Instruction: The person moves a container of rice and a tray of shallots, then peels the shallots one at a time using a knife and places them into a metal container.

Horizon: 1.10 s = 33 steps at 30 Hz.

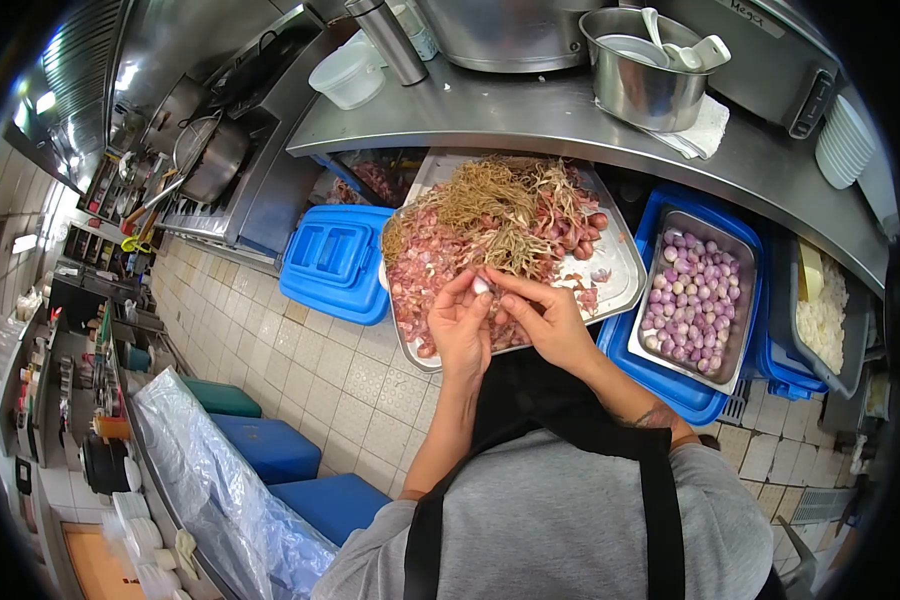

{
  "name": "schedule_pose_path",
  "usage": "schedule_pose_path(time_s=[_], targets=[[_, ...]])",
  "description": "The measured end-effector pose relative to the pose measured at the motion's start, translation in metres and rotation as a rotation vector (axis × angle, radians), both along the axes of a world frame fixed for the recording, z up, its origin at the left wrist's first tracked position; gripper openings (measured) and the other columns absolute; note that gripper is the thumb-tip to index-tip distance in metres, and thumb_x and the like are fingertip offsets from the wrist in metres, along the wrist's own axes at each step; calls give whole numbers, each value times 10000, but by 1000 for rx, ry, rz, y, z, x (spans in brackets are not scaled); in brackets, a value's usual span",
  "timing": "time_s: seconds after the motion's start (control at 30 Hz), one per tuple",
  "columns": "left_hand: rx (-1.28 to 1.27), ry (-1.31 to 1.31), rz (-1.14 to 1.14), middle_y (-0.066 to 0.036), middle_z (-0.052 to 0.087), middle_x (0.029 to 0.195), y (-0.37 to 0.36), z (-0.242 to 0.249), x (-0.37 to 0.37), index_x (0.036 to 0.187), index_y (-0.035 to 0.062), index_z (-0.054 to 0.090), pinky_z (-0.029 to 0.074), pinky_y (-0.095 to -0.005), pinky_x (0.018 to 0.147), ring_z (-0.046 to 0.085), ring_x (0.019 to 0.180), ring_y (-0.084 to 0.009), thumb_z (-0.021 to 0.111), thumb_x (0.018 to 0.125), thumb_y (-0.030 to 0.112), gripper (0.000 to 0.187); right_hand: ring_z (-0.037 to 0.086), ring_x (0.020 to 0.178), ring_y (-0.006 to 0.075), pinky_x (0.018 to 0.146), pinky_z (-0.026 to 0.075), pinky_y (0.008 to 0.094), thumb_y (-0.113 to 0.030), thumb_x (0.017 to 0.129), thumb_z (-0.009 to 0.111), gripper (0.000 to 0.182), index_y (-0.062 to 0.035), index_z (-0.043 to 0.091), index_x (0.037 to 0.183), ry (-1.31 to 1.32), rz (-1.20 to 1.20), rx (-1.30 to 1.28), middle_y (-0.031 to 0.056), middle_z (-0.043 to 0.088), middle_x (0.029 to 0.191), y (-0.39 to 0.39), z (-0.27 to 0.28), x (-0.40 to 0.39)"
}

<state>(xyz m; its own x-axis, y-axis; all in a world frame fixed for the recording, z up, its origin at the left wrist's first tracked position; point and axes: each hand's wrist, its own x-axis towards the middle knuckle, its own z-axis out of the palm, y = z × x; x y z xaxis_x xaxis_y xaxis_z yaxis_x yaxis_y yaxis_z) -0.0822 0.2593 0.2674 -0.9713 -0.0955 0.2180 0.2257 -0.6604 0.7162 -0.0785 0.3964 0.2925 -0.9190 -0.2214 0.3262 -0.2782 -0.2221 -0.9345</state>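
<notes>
Both my hands meet over the near part of a metal tray (625, 268). Between the fingertips of my left hand (460, 325) is a small, pale, peeled-looking shallot (481, 286). The thumb and fingers of my right hand (547, 312) pinch at the same shallot from the other side. Loose pinkish shallot skins (420, 265) cover much of the tray. Dry stringy roots and stems (490, 195) are heaped at its far side, beside unpeeled shallots (585, 235). To the right, a deep steel pan (642, 342) holds many peeled purple-white shallots (692, 300).
Blue lidded bins (335, 262) stand left of the tray and under the pan. A steel counter (510, 110) runs across the front, bearing a steel pot (650, 90) with ladles. A grey tub (840, 375) of white shreds is far right. A stove (225, 205) stands left.
</notes>
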Motion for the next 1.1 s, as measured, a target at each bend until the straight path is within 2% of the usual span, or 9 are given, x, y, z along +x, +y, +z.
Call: schedule_pose_path(time_s=[0.27, 0.37, 0.5, 0.53, 0.63, 0.67, 0.87, 0.97, 1.1], targets=[[22, -40, -65, -171, 581, 1138, 2, 9, 5, 1192, -56, 511, 510, -296, 887, 601, 996, -213, 562, 837, -87, 360, 435, 522, 18, 459, 361, 163, -93, 935, 511, 295, -42, 578, 1217, -280, 169, -239, 4, 584, 704, 16, -4, -16], [19, -67, -79, -178, 567, 1169, 0, 13, 5, 1221, -60, 493, 502, -300, 910, 599, 1009, -218, 560, 839, -87, 389, 426, 512, 13, 453, 349, 157, -105, 942, 504, 289, -49, 584, 1213, -217, 17, -121, -6, 568, 686, 18, -6, -22], [12, -63, -57, -162, 574, 1163, -3, 12, 0, 1239, -65, 480, 501, -282, 901, 600, 1001, -194, 561, 840, -86, 408, 531, 624, 51, 593, 455, 201, -80, 911, 539, 324, -42, 568, 1232, -46, -14, 93, 13, 606, 734, 18, 10, -7], [-2, -58, -49, -157, 578, 1151, -3, 12, 0, 1235, -67, 482, 509, -278, 880, 601, 992, -186, 562, 840, -86, 403, 572, 693, 72, 667, 475, 225, -55, 888, 554, 347, -35, 562, 1234, -52, 9, 137, 37, 635, 774, 18, 17, -2], [-38, -49, -40, -142, 592, 1112, -3, 12, 0, 1225, -72, 488, 531, -270, 814, 603, 965, -166, 564, 841, -84, 391, 550, 668, 47, 609, 460, 199, -59, 899, 540, 362, -39, 541, 1261, 72, -30, 82, 44, 657, 953, 6, 2, 0], [-46, -50, -46, -138, 595, 1099, -3, 11, 1, 1222, -73, 490, 537, -270, 789, 603, 956, -161, 565, 842, -84, 388, 575, 741, 60, 677, 480, 214, -40, 896, 540, 363, -34, 540, 1259, 24, 19, 109, 57, 646, 1048, 9, 6, 2], [-79, 11, -13, -141, 600, 1072, 0, 15, 7, 1212, -73, 497, 547, -270, 738, 605, 944, -167, 580, 841, -74, 380, 593, 679, 91, 648, 479, 243, -36, 880, 554, 361, -36, 553, 1242, 167, -98, 133, 69, 663, 834, 4, -2, -3], [-70, -12, 1, -146, 600, 1081, 3, 14, 6, 1208, -71, 501, 537, -267, 780, 601, 957, -173, 587, 840, -71, 378, 582, 687, 78, 640, 478, 241, -38, 890, 546, 350, -36, 556, 1240, -184, 92, 28, 54, 660, 831, 14, -2, -6], [-38, -48, 35, -150, 599, 1097, 3, 14, 4, 1201, -63, 507, 524, -264, 826, 597, 973, -176, 587, 838, -72, 372, 584, 711, 71, 659, 482, 233, -46, 895, 543, 348, -40, 555, 1243, -155, 57, 28, 51, 661, 853, 15, 5, -5]])
